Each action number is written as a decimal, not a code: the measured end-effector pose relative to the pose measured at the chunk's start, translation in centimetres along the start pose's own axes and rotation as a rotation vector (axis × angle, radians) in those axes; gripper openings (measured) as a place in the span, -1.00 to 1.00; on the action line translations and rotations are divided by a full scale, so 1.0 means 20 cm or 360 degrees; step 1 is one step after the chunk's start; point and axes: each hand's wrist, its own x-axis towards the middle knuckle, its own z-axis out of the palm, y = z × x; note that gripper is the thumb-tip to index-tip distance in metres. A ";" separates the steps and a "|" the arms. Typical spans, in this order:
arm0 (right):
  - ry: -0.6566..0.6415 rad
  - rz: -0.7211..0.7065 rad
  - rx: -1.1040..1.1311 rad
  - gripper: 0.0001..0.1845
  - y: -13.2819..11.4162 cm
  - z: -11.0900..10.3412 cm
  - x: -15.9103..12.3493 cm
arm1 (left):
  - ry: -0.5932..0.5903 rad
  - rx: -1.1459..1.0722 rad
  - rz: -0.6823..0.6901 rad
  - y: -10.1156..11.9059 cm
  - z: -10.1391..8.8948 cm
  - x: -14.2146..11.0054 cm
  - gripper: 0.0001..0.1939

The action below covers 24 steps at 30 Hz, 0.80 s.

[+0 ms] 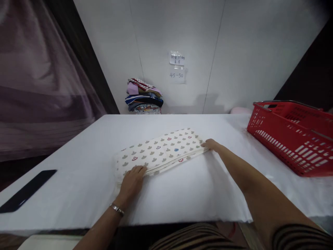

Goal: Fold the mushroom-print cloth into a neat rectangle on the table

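Note:
A cream cloth point(166, 147) printed with small grey, red and blue motifs lies folded into a long, layered strip at a slant on the white table. At its near left edge, my left hand point(133, 183) is closed on the fabric, fingers together on top and the thumb hidden. My right hand point(211, 143) pinches the cloth's right end, where the folded layers meet. The layers show along the near long side.
Folded clothes point(144, 97) are stacked at the table's back edge, by the wall. A red plastic basket point(291, 139) stands at the right. A dark flat object point(27, 191) lies at the left. Handwritten paper signs point(178, 69) hang on the wall, and a curtain point(39, 86) hangs left.

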 end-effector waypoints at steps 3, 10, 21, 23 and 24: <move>-0.0067 0.0059 -0.0020 -0.80 0.14 -0.03 -0.23 | 0.0031 -0.0026 -0.0008 -0.05 -0.01 -0.06 -0.52; -0.0282 -0.0066 -0.0243 -0.65 0.44 -0.03 -0.67 | -0.0034 -0.0285 0.0099 -0.23 0.05 -0.27 -0.55; 0.0082 -0.0028 0.0078 -0.75 0.08 0.01 -0.12 | 0.0162 -0.0137 -0.0400 -0.34 -0.03 0.02 -0.54; 0.0080 0.0043 0.0156 -0.69 0.04 0.03 -0.06 | 0.0123 -0.0045 -0.0374 -0.35 0.00 0.05 -0.55; 0.0088 0.0072 0.0191 -0.64 0.02 0.04 -0.03 | 0.0113 -0.0023 -0.0357 -0.35 0.01 0.06 -0.56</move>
